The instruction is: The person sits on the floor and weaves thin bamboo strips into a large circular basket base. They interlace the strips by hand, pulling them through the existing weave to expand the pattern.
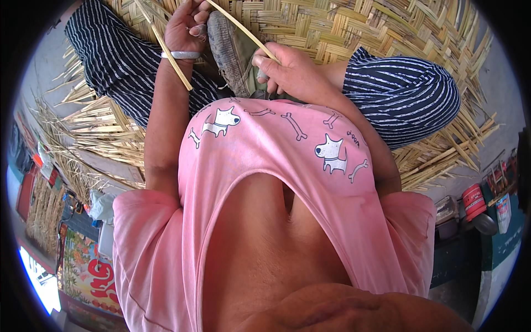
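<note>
Place: I see a home workshop, probably
Ahead: woven mat [354, 27]
Left: stalk bundle [43, 216], plastic bag [101, 206]
Right: red tub [474, 202]

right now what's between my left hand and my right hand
In the head view, a thin pale strip slants from the right hand up toward the left hand, and a worn grey ribbed piece, hard to identify, shows between them.
</note>
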Demonstrator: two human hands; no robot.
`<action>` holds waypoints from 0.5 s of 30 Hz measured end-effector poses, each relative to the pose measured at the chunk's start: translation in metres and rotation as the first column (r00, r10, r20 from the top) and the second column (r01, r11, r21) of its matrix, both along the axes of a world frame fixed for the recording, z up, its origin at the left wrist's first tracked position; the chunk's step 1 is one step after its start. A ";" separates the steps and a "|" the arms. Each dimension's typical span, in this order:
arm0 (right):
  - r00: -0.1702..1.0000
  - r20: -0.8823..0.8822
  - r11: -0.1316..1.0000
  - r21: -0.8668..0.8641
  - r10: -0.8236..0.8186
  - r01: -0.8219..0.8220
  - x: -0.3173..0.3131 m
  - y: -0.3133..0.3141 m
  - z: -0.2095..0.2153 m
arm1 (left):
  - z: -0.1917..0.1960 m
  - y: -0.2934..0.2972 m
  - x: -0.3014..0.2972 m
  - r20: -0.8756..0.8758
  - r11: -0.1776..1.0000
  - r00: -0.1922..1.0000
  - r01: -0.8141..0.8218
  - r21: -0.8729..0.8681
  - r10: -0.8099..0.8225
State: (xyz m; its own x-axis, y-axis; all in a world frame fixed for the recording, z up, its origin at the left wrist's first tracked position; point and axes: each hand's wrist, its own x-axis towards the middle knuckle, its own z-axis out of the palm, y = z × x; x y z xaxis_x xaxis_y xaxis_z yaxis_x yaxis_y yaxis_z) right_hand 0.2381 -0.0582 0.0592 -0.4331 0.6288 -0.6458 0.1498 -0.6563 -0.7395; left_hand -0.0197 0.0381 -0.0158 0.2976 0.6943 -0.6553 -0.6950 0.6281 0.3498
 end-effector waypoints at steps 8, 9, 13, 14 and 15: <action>1.000 0.009 1.000 0.000 -0.003 0.003 -0.001 0.002 0.004 | 0.002 0.002 0.001 0.021 1.000 1.000 0.020 -0.004 -0.020; 1.000 0.011 1.000 0.000 -0.003 0.003 -0.001 0.002 0.004 | 0.001 0.003 0.000 0.014 1.000 0.999 0.029 0.000 -0.029; 1.000 0.005 1.000 0.003 -0.007 0.007 0.000 0.002 0.005 | 0.000 0.003 0.000 -0.005 0.999 0.999 0.040 -0.001 -0.040; 1.000 0.006 1.000 0.000 -0.010 0.010 -0.001 0.001 0.005 | 0.001 0.003 0.001 -0.007 0.999 0.999 0.037 -0.006 -0.037; 1.000 0.008 1.000 -0.002 -0.013 0.013 -0.001 0.001 0.004 | 0.002 0.003 0.002 -0.010 0.999 1.000 0.028 -0.018 -0.029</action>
State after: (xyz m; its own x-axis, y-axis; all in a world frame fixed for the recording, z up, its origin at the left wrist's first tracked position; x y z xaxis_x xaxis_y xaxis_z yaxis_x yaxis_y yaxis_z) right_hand 0.2370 -0.0572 0.0633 -0.4199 0.6330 -0.6504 0.1470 -0.6598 -0.7370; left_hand -0.0177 0.0412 -0.0135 0.3100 0.6739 -0.6706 -0.6730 0.6538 0.3459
